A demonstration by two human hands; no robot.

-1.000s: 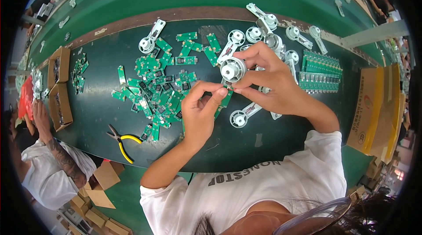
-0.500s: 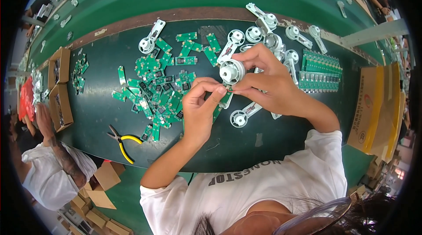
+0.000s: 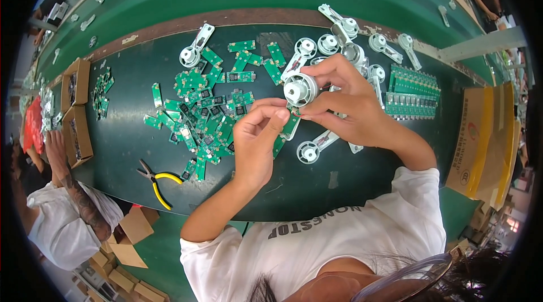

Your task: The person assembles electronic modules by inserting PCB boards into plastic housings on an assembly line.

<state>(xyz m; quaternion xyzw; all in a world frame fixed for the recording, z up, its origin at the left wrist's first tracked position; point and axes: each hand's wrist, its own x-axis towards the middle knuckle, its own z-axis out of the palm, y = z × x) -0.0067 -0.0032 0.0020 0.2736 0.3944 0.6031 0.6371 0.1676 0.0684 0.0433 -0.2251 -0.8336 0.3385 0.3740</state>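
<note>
Over the middle of the table, my right hand (image 3: 353,112) grips a white plastic part with a round, wheel-like head (image 3: 300,88), thumb and fingers closed around that head. Against the part's lower end, the fingers of my left hand (image 3: 253,146) are pinched at a small green circuit board (image 3: 291,125). A bit of red, perhaps a wire, shows between both hands' fingertips. My left fingertips partly hide where board and part meet. Just left of my left hand lies a heap of loose green circuit boards (image 3: 198,115).
More white round-headed parts (image 3: 308,152) lie around my right hand and behind it. Panels of joined green boards (image 3: 412,93) sit at the right, beside a cardboard box (image 3: 478,138). Yellow-handled pliers (image 3: 161,182) lie front left. Another person's arm (image 3: 79,194) is at far left.
My left fingertips have shifted slightly, and more of the green board shows below the round head. White parts on the green belt beyond the table have moved a little rightward.
</note>
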